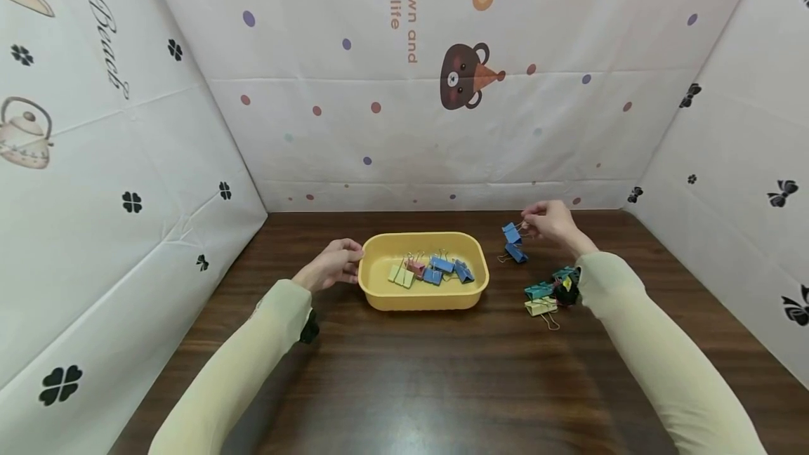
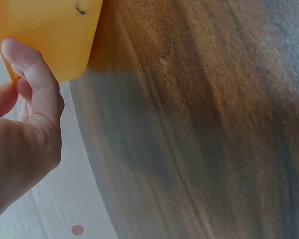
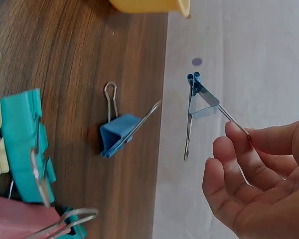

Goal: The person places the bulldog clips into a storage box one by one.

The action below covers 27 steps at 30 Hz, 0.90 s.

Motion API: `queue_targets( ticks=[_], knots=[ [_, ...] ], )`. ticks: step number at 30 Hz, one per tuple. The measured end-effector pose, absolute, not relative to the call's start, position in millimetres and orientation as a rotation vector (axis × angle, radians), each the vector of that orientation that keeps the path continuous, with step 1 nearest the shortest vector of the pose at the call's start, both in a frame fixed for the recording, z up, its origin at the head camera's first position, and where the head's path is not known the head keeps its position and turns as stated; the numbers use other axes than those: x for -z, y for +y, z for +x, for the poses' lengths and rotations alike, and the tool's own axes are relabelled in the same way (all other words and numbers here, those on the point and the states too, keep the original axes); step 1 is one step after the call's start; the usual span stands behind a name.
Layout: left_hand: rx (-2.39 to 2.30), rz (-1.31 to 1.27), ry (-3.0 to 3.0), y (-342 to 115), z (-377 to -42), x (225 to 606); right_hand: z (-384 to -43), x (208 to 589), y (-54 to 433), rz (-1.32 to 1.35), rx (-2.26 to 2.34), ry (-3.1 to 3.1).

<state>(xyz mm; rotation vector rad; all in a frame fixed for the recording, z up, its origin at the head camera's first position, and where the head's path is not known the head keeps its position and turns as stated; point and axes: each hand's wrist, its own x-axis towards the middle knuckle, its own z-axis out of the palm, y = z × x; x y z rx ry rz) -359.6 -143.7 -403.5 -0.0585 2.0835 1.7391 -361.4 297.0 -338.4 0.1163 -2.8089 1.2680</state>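
A yellow plastic basket (image 1: 423,302) stands mid-table, with several blue, yellow and reddish binder clips inside. My left hand (image 1: 331,263) pinches its left rim between thumb and fingers; the left wrist view shows the thumb and fingers at the basket wall (image 2: 65,45). To the right of the basket, my right hand (image 1: 551,222) holds a blue binder clip (image 3: 203,99) by one wire handle, between thumb and index finger, raised off the table. Another blue binder clip (image 3: 118,132) lies on the table just below it.
A pile of teal binder clips (image 3: 25,144), a pink clip (image 3: 20,219) and yellow clips (image 1: 541,306) lies by the right forearm. White patterned sheets (image 1: 404,146) rise behind the brown wooden table (image 1: 404,378) and along both sides.
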Motion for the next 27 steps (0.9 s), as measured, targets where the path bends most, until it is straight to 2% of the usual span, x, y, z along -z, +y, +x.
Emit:
queue_targets(
  ticks=[27],
  knots=[
    [-1.769,-0.08,2.08,-143.1,-360.5,406.4,-356.4,327.3,246.6,0.225,-1.247,-2.816]
  ],
)
